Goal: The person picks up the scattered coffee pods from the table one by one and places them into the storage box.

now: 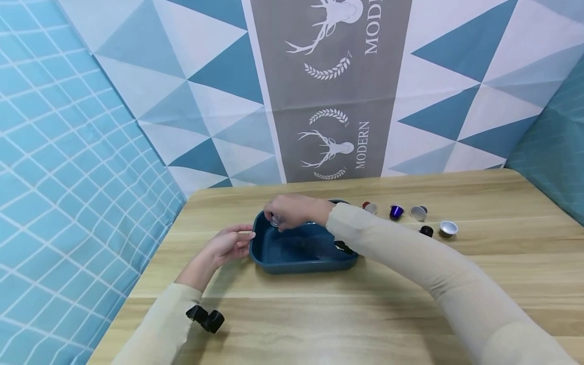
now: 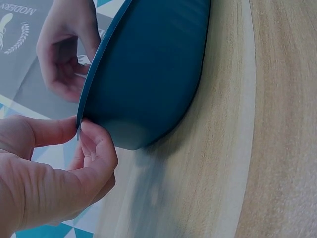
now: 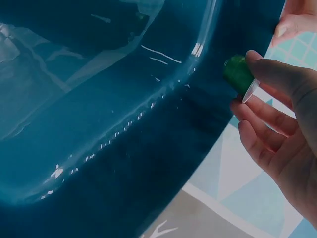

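My left hand (image 1: 230, 243) pinches the left rim of a dark blue basin (image 1: 296, 267) between thumb and fingers, as the left wrist view shows (image 2: 64, 173). Inside the basin's far left corner, my right hand (image 1: 294, 210) holds a small coffee capsule (image 1: 276, 221). That capsule is green with a pale lid in the right wrist view (image 3: 238, 75), gripped by thumb and fingers over the basin's inner wall. The basin's floor looks glossy and reflective. My right forearm covers part of its right side.
Right of the basin lie several more capsules on the wooden table (image 1: 319, 319): a red-ended one (image 1: 370, 207), a purple one (image 1: 396, 212), a silvery one (image 1: 418, 213), a black one (image 1: 426, 231) and a white-topped one (image 1: 448, 228). Patterned cloth hangs behind.
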